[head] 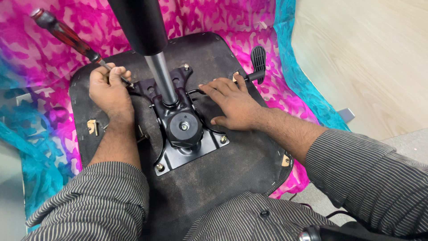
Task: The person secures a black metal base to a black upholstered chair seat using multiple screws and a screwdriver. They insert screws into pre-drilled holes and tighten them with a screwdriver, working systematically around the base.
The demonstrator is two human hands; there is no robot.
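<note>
The black metal mechanism plate (189,134) is bolted to the middle of an upturned chair seat (223,178), whose black fabric underside faces up. From the plate a steel gas cylinder (161,78) rises toward the camera, its black sleeve cutting across the top edge of view. The left hand (109,91) sits at the plate's upper left corner, clenched around the shaft of a screwdriver (67,38) whose red-and-black handle slants away to the upper left. The right hand (232,105) lies flat and released on the plate's right side, fingers spread across the fabric toward a black lever paddle (257,62). Bare seat fabric lies open below the plate. A pink and blue cloth (40,147) shows beyond the seat's left, top and right edges. A pale wooden floor (370,58) lies farther right.
</note>
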